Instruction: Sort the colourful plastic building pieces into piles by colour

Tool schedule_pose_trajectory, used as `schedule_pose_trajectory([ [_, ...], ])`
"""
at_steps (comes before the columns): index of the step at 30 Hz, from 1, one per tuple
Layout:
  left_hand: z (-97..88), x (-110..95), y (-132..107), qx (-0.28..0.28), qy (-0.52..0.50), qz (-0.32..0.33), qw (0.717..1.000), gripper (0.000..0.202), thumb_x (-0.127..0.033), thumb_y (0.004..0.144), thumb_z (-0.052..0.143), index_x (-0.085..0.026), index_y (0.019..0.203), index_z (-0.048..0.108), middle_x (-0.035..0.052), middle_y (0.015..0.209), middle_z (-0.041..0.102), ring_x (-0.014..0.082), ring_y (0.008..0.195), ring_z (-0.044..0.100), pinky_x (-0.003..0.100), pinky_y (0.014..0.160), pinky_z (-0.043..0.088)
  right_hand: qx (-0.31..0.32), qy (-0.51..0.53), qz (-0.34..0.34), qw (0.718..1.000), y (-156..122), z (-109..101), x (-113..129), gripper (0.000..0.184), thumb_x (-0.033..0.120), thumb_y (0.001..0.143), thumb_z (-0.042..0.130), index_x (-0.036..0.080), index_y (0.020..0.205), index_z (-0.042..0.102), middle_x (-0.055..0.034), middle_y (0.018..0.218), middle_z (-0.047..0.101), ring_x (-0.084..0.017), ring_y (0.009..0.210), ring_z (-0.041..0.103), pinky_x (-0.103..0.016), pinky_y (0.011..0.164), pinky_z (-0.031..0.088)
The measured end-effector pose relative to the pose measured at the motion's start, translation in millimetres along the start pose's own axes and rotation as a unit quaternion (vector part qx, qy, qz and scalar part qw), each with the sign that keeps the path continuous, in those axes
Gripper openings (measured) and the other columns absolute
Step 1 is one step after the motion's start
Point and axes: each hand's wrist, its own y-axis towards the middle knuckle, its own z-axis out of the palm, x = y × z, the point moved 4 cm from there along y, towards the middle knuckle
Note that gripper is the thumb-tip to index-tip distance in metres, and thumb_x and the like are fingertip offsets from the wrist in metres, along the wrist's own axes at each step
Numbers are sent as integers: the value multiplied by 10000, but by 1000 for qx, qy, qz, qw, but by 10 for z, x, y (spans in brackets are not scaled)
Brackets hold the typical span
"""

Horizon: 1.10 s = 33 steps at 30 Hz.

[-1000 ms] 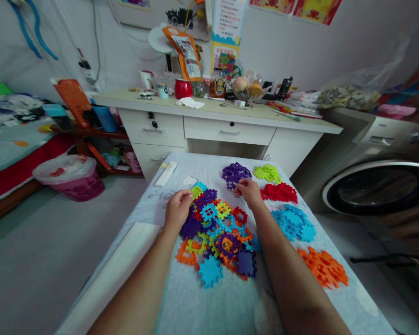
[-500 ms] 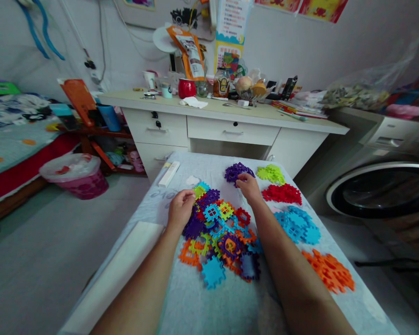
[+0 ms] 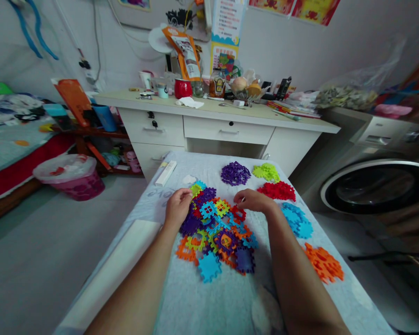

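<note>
- Grouped, notched plastic: purple pile (image 3: pixel 235 173), lime-green pile (image 3: pixel 266 172), red pile (image 3: pixel 277 190), blue pile (image 3: pixel 296 219), orange pile (image 3: pixel 324 264).
- Ungrouped: multicoloured plastic heap (image 3: pixel 226 240), mid-surface (image 3: pixel 195 307).
- My curled left hand (image 3: pixel 177 207) and right hand (image 3: pixel 254 200) flank it; grip, I cannot tell.

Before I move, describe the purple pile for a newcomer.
Find the cloth-covered table in front of the white desk. At its far end, left of the lime-green pile, sits the purple pile. It alone is all purple, unlike the multicoloured heap nearer.
</note>
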Motion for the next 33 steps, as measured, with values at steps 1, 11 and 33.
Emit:
schedule_pose_trajectory([
  [1, 0, -7, -1, 0, 0, -1, 1000, 259, -377, 750, 588, -192, 897, 697, 30, 848, 717, 192, 794, 653, 313, 810, 498, 16, -13, 8, 1000, -12, 17, 16, 261, 159, 713, 661, 159, 960, 746, -28, 926, 730, -159, 809, 636, -219, 699, 450],
  [11, -6, -46, -9, -2, -8, -8, 1000, 271, -397, 723, 599, -190, 871, 693, 36, 840, 716, 195, 789, 651, 315, 805, 497, 40, -19, 45, 998, -33, 22, 38, 195, 139, 691, 670, 156, 872, 739, 3, 760, 696, -133, 707, 597, -206, 594, 391],
  [33, 1, -12, -16, 11, 10, -14, 1000, 298, -406, 741, 588, -183, 906, 696, 37, 843, 713, 198, 796, 648, 312, 799, 488, -356, 35, 297, 885, -392, -508, -812, 201, 141, 791, 553, 157, 936, 692, -52, 738, 727, -158, 679, 657, -224, 614, 415],
])
